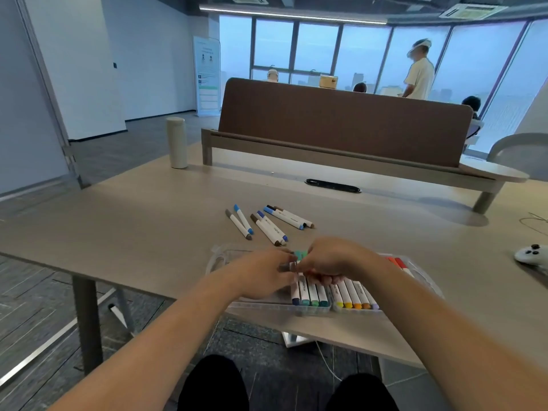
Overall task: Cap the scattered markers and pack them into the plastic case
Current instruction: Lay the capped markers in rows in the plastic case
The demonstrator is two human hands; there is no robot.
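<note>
Packed markers (311,290) lie caps nearward; left hand (261,275) and right hand's (335,259) grip pinches the teal marker (301,256).

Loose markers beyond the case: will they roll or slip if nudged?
They would probably roll: the loose markers look round-barrelled and lie flat on the smooth table. They are likely stiff and light, being slim plastic pens. The glossy white barrels may slip in a loose pinch.

Case (267,307) sat at worktop's (148,218) near edge, markers (311,292) in it. Loose markers (267,223) lay behind; bottle (177,143) far left, controller (532,255) right.
</note>
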